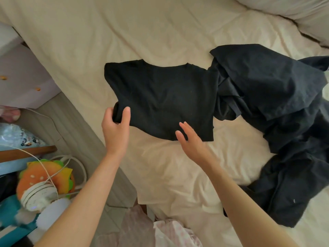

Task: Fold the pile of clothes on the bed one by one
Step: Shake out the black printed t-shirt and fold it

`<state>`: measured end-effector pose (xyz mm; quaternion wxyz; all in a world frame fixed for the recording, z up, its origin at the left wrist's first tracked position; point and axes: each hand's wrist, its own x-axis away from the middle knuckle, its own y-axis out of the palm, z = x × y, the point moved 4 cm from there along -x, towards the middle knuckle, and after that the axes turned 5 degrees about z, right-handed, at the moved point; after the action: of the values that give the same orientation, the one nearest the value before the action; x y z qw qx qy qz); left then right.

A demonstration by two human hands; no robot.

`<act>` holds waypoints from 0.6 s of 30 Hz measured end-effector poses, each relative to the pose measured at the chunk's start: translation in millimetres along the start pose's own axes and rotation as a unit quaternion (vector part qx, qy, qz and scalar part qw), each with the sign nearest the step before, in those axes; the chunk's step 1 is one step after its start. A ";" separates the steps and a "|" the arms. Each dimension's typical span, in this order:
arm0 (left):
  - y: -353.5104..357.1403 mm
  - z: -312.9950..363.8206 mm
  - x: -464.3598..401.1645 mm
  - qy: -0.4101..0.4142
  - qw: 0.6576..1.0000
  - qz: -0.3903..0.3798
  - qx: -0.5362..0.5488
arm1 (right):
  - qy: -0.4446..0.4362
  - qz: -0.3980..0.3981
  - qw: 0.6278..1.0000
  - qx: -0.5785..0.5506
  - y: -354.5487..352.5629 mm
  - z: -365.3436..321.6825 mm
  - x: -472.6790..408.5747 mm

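A black T-shirt is lying flat near the centre of the bed, neckline pointing toward 12 o'clock. Its fabric is reading as a matte, soft knit with little sheen. The body is forming a rough rectangle, the hem edge running diagonally at 6 o'clock.

The left hand is gripping the shirt's lower-left corner at 9 o'clock of the garment. Thumb is lying on top, fingers are curling beneath, and the cloth is bunching into a small roll there.

The right hand is lying with fingers straight and held together, palm turned inward, over the hem at 6 o'clock. Whether the fingertips are pressing the cloth or hovering just above it cannot be told.

A pile of dark clothes is lying at 3 o'clock of the shirt, touching its right side. It is crumpled into angular folds, the weave looking thinner and slightly crisper, dark navy to charcoal.

The bed covering is a cream sheet, softly creased, with a lightly quilted look at 5 o'clock.

At 7 o'clock, off the bed, a plush burger-shaped toy in orange, yellow and green is sitting beside a round white device with a white cord looping across both.
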<state>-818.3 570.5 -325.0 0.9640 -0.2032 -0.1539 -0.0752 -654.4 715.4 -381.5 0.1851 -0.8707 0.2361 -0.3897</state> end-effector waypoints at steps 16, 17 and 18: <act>109.7 -60.7 71.0 0.326 0.743 -0.265 -0.521 | 0.217 0.096 0.902 -0.360 -57.4 69.3 -26.7; 101.8 -60.8 62.8 0.329 0.740 -0.256 -0.527 | 0.220 0.103 0.914 -0.325 -56.9 69.0 -31.7; 96.9 -59.0 56.7 0.342 0.735 -0.251 -0.529 | 0.217 0.123 0.922 -0.297 -56.9 70.2 -35.6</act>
<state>-729.1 629.1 -393.5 0.6350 -0.5946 0.2051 -0.4485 -606.2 791.5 -417.8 -0.0913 -0.7438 0.4804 -0.4556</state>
